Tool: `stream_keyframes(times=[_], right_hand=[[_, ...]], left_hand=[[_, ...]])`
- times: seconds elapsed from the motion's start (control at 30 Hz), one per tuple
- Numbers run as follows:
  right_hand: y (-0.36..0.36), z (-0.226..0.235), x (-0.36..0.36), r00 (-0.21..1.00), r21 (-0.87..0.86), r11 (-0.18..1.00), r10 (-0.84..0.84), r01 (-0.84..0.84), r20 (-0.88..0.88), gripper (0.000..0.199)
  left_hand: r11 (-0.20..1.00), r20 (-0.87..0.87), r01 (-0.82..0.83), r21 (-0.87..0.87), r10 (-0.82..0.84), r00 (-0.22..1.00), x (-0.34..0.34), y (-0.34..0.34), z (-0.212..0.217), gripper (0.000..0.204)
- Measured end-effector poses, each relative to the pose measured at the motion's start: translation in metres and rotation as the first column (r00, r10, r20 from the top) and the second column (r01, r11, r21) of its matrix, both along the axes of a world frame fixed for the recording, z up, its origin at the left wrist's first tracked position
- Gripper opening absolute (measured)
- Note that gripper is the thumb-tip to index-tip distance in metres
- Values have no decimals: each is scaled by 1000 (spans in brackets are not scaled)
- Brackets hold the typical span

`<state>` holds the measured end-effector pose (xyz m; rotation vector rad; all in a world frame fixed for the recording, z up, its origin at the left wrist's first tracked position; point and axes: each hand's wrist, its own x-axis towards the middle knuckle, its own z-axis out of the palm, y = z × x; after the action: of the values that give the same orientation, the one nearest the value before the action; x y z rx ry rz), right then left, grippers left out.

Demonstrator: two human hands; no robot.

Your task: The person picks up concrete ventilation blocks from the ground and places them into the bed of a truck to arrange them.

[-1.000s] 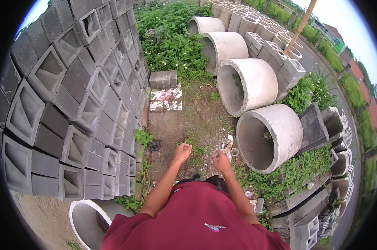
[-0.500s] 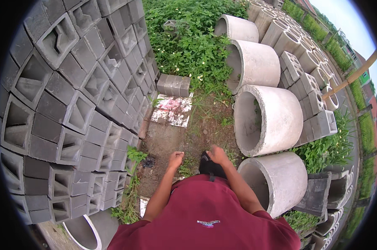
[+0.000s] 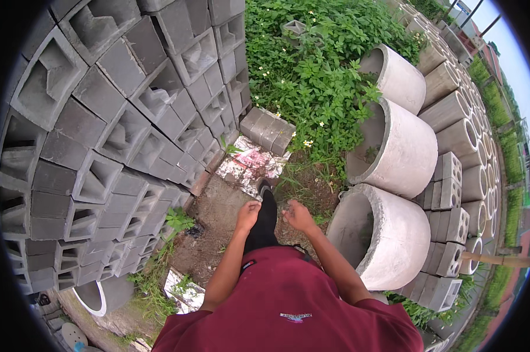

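My left hand (image 3: 249,215) is held in front of my body with its fingers curled in, and nothing shows in it. To its right, my right hand (image 3: 299,215) hangs apart from it, fingers loosely bent inward and no object visible. Between them my black trouser leg (image 3: 262,220) reaches forward, its shoe (image 3: 264,186) at the near edge of a crumpled white and red sheet (image 3: 241,167) on the ground. Neither hand touches the grey concrete blocks (image 3: 121,61) stacked high on the left or the large concrete ring (image 3: 403,234) on the right.
A short row of grey blocks (image 3: 268,129) lies beyond the sheet. Leafy weeds (image 3: 318,76) grow behind it. More concrete rings (image 3: 408,146) line the right side, with hollow blocks (image 3: 449,223) beside them. A ring (image 3: 109,293) lies at the lower left, near a pale sheet (image 3: 186,293).
I have moved forward along the path, and my view has turned left. A leg now reaches ahead between my hands. Both hands stay curled before me, with the right one slightly lower.
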<state>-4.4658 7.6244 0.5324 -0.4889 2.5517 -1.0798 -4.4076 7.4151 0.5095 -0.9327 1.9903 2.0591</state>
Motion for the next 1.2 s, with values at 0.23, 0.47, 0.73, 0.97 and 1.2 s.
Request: stream_keyframes(times=[0.23, 0.47, 0.73, 0.97, 1.2], right_hand=[[-34, -6, -197, 996, 37, 997, 69, -72, 60, 50], [-83, -21, -355, 978, -73, 978, 188, -194, -86, 43], [-107, -127, -484, 893, 0, 910, 407, -414, 192, 49], [-116, -257, -583, 749, 259, 722, 517, -642, 414, 82], [-129, -455, -657, 644, 384, 555, 410, -738, 646, 102]], left_hand=[[995, 62, -94, 16, 93, 994, -184, -34, -32, 29], [984, 46, -91, -152, 99, 994, -330, -67, -41, 30], [922, 285, -257, -289, 339, 896, -403, -56, -115, 39], [837, 394, -478, -266, 547, 738, -455, 17, -267, 38], [700, 460, -626, -343, 706, 538, -522, 36, -458, 63]])
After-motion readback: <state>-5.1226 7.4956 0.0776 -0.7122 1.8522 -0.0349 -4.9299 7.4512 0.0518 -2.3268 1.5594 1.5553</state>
